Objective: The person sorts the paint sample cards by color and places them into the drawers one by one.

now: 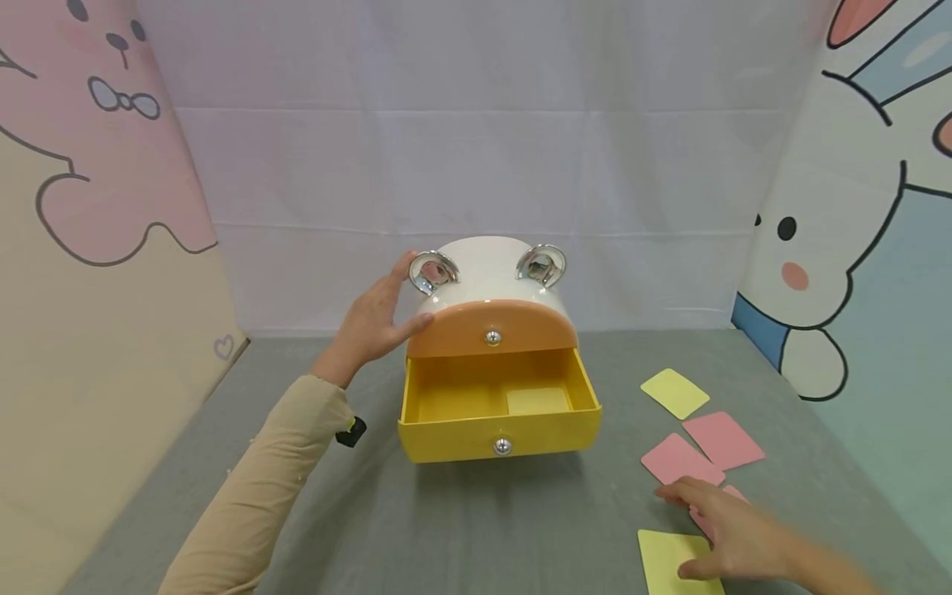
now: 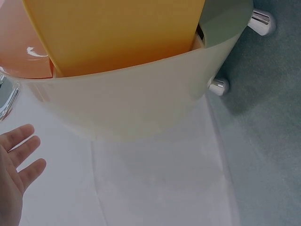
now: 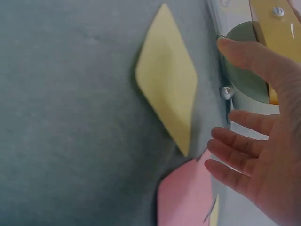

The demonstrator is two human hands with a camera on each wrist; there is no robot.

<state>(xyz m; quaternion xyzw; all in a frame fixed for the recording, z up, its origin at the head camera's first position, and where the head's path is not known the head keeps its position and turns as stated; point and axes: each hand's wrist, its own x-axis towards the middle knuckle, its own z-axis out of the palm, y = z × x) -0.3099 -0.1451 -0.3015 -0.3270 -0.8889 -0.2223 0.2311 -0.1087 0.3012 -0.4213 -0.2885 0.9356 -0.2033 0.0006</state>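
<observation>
A small rounded drawer box [image 1: 483, 268] with a white shell and silver ears stands mid-table. Its orange upper drawer [image 1: 454, 332] is closed, while the yellow drawer [image 1: 446, 442] below is pulled out with a pale yellow card [image 1: 538, 401] lying inside. My left hand [image 1: 374, 321] is at the box's left side, thumb by the orange front and fingers spread beside the ear. To the right, my right hand [image 1: 744, 529] hovers with parted fingers over a yellow card [image 1: 665, 554]. In the right wrist view that hand [image 3: 263, 150] holds nothing.
Pink cards [image 1: 723, 440] and another yellow card [image 1: 675, 393] lie on the grey table [image 1: 335, 512] right of the box. A white cloth [image 1: 476, 165] hangs behind, and printed panels [image 1: 878, 289] flank both sides. A green part [image 2: 225, 21] shows low on the box.
</observation>
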